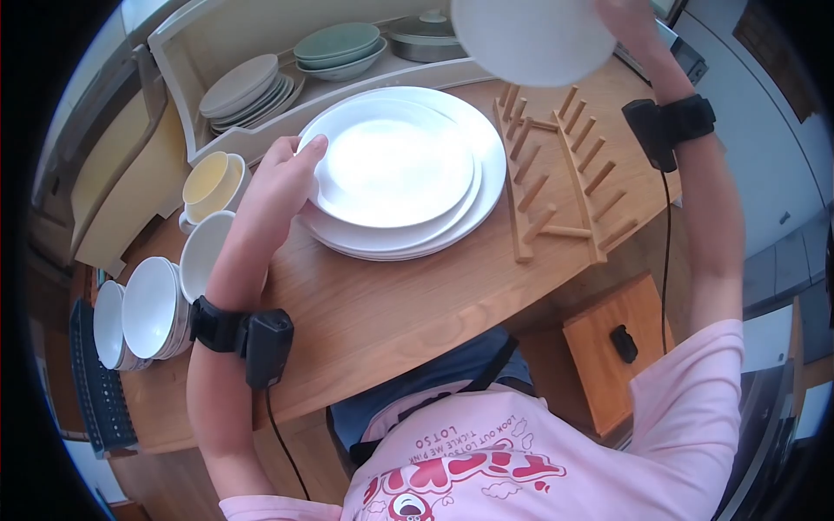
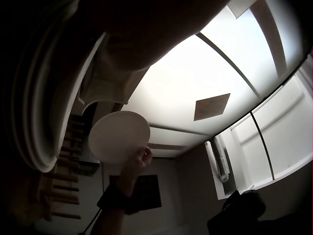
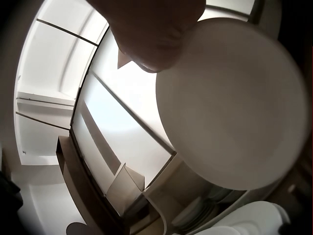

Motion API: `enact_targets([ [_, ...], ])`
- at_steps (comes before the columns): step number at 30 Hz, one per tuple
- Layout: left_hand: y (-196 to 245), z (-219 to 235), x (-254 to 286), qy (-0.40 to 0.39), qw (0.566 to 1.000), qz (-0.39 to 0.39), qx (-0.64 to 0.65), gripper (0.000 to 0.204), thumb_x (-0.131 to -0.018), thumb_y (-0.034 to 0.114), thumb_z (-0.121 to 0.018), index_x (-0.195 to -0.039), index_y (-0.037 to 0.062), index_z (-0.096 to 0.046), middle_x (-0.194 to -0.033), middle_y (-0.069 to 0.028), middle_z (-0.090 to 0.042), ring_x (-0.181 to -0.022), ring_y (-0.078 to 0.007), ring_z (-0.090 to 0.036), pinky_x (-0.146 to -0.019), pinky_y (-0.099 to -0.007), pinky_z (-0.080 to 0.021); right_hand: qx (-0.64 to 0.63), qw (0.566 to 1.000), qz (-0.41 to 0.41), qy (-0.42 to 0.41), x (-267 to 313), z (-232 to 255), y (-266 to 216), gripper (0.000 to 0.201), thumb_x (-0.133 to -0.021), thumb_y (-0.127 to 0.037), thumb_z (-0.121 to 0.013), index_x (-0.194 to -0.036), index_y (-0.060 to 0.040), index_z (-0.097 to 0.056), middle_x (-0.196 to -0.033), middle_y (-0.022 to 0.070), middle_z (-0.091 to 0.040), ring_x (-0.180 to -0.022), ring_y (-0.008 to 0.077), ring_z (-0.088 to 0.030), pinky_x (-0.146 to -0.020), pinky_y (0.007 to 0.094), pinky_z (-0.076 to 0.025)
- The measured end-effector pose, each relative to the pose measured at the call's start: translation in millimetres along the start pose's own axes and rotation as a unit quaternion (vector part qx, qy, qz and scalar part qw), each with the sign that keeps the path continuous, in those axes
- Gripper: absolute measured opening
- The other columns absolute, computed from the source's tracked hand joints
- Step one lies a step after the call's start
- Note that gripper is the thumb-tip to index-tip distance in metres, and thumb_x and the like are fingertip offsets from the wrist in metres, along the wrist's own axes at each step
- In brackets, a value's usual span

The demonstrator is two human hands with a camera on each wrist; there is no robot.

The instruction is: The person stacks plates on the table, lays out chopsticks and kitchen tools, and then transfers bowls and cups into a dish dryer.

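Raised at the top of the head view is a round white plate (image 1: 534, 39), gripped at its right edge by my right hand (image 1: 634, 28). In the right wrist view this plate (image 3: 232, 105) fills much of the right side, with the hand (image 3: 151, 34) at its rim. My left hand (image 1: 282, 178) holds the left rim of the top white plate (image 1: 391, 165), thumb over the edge. Larger white plates (image 1: 493, 165) lie stacked beneath it. To the right of the stack a wooden peg rack (image 1: 565, 232) rests on the table.
Left of the stack stand yellow-lined cups (image 1: 207, 181) and white bowls (image 1: 149, 306). Behind, a cream shelf unit (image 1: 178, 108) contains stacked plates (image 1: 239, 87), green bowls (image 1: 339, 43) and a lidded pot (image 1: 426, 36). A wooden stool (image 1: 599, 347) stands below the table (image 1: 373, 347).
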State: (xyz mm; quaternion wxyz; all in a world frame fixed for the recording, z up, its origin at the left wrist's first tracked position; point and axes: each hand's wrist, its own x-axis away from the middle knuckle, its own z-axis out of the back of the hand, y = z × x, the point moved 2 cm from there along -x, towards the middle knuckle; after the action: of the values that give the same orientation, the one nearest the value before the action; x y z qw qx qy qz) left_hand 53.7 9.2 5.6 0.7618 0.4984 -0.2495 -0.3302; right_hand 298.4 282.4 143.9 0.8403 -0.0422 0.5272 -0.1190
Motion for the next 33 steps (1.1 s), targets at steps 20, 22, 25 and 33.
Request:
enact_targets([
  [20, -3.6, 3.5, -1.3, -0.032, 0.999, -0.029, -0.006, 0.043, -0.092, 0.017, -0.054, -0.124, -0.0094, -0.044, -0.102, -0.0178, -0.062, -0.084, -0.0177, -0.062, -0.070, -0.0282, -0.051, 0.146, 0.981, 0.114, -0.055, 37.5, -4.8, 9.2, 0.008, -0.091, -0.011, -0.054, -0.093, -0.0038, -0.053, -0.078, 0.0235, -0.060, -0.079, 0.0425, -0.060, -0.064, 0.0454, -0.047],
  [22, 0.1, 2.2, 2.5, -0.035, 0.999, -0.028, -0.001, 0.042, -0.092, 0.016, -0.053, -0.125, -0.0089, -0.044, -0.103, -0.0182, -0.062, -0.086, -0.0179, -0.062, -0.073, -0.0284, -0.051, 0.136, 0.983, 0.107, -0.066, 40.7, -7.8, 11.6, 0.008, -0.091, -0.011, -0.053, -0.093, -0.0037, -0.053, -0.078, 0.0235, -0.060, -0.079, 0.0424, -0.060, -0.063, 0.0456, -0.048],
  [25, 3.5, 0.0, 6.7, -0.032, 0.999, -0.010, 0.020, 0.040, -0.093, 0.013, -0.052, -0.126, -0.0074, -0.044, -0.105, -0.0180, -0.061, -0.089, -0.0183, -0.062, -0.079, -0.0286, -0.050, 0.133, 0.983, 0.105, -0.075, 46.0, -11.0, 15.6, 0.007, -0.091, -0.011, -0.054, -0.092, -0.0036, -0.053, -0.077, 0.0235, -0.060, -0.078, 0.0423, -0.061, -0.063, 0.0454, -0.048],
  [33, -1.8, -1.8, 2.3, -0.025, 0.993, -0.035, 0.109, 0.037, -0.095, 0.010, -0.048, -0.128, -0.0059, -0.044, -0.114, -0.0156, -0.059, -0.100, -0.0169, -0.059, -0.087, -0.0281, -0.046, 0.110, 0.989, 0.070, -0.064, 54.6, -15.5, 23.2, 0.007, -0.090, -0.010, -0.054, -0.093, -0.0032, -0.054, -0.082, 0.0231, -0.061, -0.082, 0.0420, -0.060, -0.066, 0.0432, -0.049],
])
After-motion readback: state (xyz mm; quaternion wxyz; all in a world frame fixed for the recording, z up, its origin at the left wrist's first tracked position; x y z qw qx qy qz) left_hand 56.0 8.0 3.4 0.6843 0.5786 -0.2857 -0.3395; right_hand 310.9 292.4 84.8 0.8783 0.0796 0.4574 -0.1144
